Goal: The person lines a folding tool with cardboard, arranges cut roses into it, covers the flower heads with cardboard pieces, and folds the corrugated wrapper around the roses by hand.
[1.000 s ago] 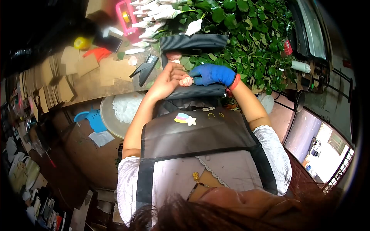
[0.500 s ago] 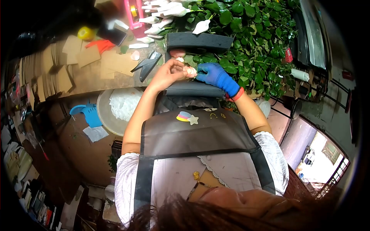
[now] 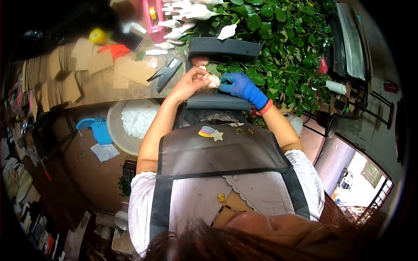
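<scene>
A pale pink rose bloom (image 3: pixel 212 81) lies sideways between my two hands. My bare left hand (image 3: pixel 191 83) is closed at the bloom's left side, fingertips on its petals. On the other side, my right hand (image 3: pixel 236 84), in a blue knit glove with a red cuff, is closed around the rose just below the bloom; the glove hides most of the stem there. Both hands are between two black ribbed pads (image 3: pixel 224 48). More pink blooms (image 3: pixel 200 61) lie just beyond my left hand.
Leafy rose stems (image 3: pixel 287 48) cover the right of the bench, with white-netted buds (image 3: pixel 191 15) at the top. To the left are a dark stapler-like tool (image 3: pixel 164 75), cardboard pieces (image 3: pixel 101 61), a phone (image 3: pixel 130 40) and a pink tape dispenser (image 3: pixel 153 21). A round tub (image 3: pixel 115 126) stands below.
My left fingers have shifted slightly left on the bloom, showing more of its petals. The gloved right hand has moved slightly left. The rose remains between both hands.
</scene>
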The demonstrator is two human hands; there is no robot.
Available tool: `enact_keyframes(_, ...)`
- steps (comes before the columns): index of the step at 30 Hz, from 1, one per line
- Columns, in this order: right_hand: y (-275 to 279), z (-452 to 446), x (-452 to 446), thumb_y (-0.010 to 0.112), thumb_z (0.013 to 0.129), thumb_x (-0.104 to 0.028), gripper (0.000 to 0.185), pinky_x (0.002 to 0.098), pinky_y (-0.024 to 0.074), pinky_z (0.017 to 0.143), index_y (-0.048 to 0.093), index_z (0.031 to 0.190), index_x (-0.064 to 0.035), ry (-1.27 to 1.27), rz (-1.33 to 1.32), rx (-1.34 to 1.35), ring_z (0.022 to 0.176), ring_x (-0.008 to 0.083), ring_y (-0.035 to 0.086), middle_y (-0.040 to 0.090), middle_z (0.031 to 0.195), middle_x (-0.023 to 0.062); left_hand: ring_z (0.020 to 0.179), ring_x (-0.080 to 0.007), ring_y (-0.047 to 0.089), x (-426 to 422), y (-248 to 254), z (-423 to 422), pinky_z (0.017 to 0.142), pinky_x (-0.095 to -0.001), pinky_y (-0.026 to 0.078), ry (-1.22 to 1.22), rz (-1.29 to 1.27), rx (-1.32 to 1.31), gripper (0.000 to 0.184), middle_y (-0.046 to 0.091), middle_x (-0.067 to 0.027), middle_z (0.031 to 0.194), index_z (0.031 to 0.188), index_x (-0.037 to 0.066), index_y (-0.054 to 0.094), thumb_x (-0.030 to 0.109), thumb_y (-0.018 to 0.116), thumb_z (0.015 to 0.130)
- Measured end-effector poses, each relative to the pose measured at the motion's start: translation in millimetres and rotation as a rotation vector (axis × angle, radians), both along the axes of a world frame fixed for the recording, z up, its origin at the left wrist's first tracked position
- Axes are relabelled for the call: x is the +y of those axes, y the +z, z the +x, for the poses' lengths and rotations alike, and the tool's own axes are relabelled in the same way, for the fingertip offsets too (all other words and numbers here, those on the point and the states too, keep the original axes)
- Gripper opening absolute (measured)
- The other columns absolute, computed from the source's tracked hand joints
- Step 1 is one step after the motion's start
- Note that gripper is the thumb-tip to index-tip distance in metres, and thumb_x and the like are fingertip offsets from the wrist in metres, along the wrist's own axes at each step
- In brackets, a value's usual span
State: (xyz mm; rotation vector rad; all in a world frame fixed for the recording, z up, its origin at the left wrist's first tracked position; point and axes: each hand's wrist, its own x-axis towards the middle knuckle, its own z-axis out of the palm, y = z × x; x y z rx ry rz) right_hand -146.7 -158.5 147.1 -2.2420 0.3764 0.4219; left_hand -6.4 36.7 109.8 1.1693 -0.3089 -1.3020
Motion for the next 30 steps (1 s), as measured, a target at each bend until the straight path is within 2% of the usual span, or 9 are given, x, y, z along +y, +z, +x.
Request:
enact_keyframes(1, 2.8, 0.9, 0.5, 0.072, 0.081, -0.030, 0.025, 0.0398, 0.0533, 0.071, 0.067, 0.091, -0.0077, -0.011, 0.004, 0.025, 0.078, 0.0327, 0.067, 0.070, 0.085, 0.0133, 0.079, -0.0089, 0.061, -0.4, 1.8, -1.0, 0.074, -0.0234, 0.049, 0.046, -0.013, 0.061, 0.029, 0.065, -0.0026, 0.091, 0.115, 0.004, 0.055, 0.006, 0.071, 0.090)
enact_keyframes(4, 3.2, 1.0, 0.0, 0.072, 0.081, -0.028, 0.024, 0.0396, 0.0531, 0.071, 0.067, 0.091, -0.0069, -0.020, 0.018, 0.037, 0.077, 0.0328, 0.067, 0.069, 0.085, 0.0142, 0.079, -0.0087, 0.060, 0.8, -9.3, -3.7, 0.073, -0.0229, 0.048, 0.096, -0.034, -0.012, 0.028, 0.062, -0.0014, 0.090, 0.114, 0.006, 0.055, 0.005, 0.070, 0.090)
enact_keyframes(7, 3.9, 2.0, 0.6, 0.072, 0.081, -0.028, 0.024, 0.0397, 0.0530, 0.072, 0.067, 0.091, -0.0065, -0.036, 0.049, 0.061, 0.078, 0.0331, 0.067, 0.069, 0.085, 0.0150, 0.078, -0.0080, 0.058, 7.5, -34.9, 3.8, 0.071, -0.0224, 0.047, -0.026, -0.019, -0.128, 0.019, 0.059, -0.0012, 0.090, 0.104, 0.004, 0.060, 0.004, 0.070, 0.088)
enact_keyframes(9, 3.2, 2.0, 0.4, 0.072, 0.080, -0.027, 0.024, 0.0398, 0.0529, 0.072, 0.067, 0.091, -0.0065, -0.029, 0.044, 0.052, 0.078, 0.0334, 0.067, 0.069, 0.085, 0.0153, 0.077, -0.0073, 0.056, 7.5, -37.8, 3.3, 0.069, -0.0224, 0.046, -0.026, -0.007, -0.351, 0.014, 0.058, -0.0013, 0.090, 0.097, 0.003, 0.064, 0.004, 0.072, 0.086)
enact_keyframes(13, -1.8, 1.0, -1.0, 0.072, 0.080, -0.028, 0.024, 0.0402, 0.0531, 0.071, 0.067, 0.091, -0.0067, 0.003, 0.004, 0.003, 0.078, 0.0339, 0.067, 0.069, 0.085, 0.0154, 0.071, -0.0068, 0.052, 3.4, 9.6, 1.2, 0.066, -0.0231, 0.045, -0.007, 0.095, -0.655, 0.009, 0.056, -0.0016, 0.089, 0.089, 0.003, 0.072, 0.009, 0.076, 0.084)
enact_keyframes(16, -2.7, 0.3, -1.1, 0.072, 0.080, -0.028, 0.023, 0.0408, 0.0531, 0.071, 0.067, 0.090, -0.0072, 0.004, -0.012, 0.000, 0.077, 0.0340, 0.067, 0.069, 0.085, 0.0150, 0.073, -0.0072, 0.052, 6.5, -0.9, -3.2, 0.067, -0.0234, 0.044, 0.007, 0.061, -0.735, 0.013, 0.055, -0.0020, 0.089, 0.094, 0.005, 0.075, 0.013, 0.077, 0.085)
enact_keyframes(22, -8.7, -1.2, -1.5, 0.072, 0.079, -0.030, 0.024, 0.0423, 0.0525, 0.069, 0.067, 0.088, -0.0091, 0.033, -0.065, -0.072, 0.077, 0.0347, 0.066, 0.069, 0.083, 0.0136, 0.078, -0.0105, 0.053, 7.8, -1.7, 1.0, 0.072, -0.0247, 0.044, -0.078, 0.109, -0.719, 0.014, 0.055, -0.0027, 0.089, 0.092, 0.006, 0.075, 0.019, 0.077, 0.086)
enact_keyframes(28, -14.0, -0.3, -1.7, 0.071, 0.080, -0.036, 0.026, 0.0449, 0.0523, 0.069, 0.068, 0.088, -0.0117, 0.096, -0.185, -0.054, 0.078, 0.0351, 0.067, 0.069, 0.083, 0.0142, 0.087, -0.0151, 0.053, 4.1, 1.7, 0.8, 0.079, -0.0280, 0.044, -0.012, -0.039, -0.583, 0.015, 0.057, -0.0030, 0.088, 0.089, 0.006, 0.076, 0.022, 0.075, 0.088)
enact_keyframes(30, -11.5, 2.0, 0.1, 0.071, 0.080, -0.037, 0.026, 0.0454, 0.0526, 0.070, 0.068, 0.088, -0.0128, 0.110, -0.215, -0.035, 0.079, 0.0350, 0.067, 0.069, 0.083, 0.0139, 0.087, -0.0156, 0.054, 1.9, -1.1, 3.7, 0.079, -0.0284, 0.044, -0.022, -0.017, -0.614, 0.016, 0.058, -0.0042, 0.089, 0.089, 0.006, 0.076, 0.022, 0.075, 0.088)
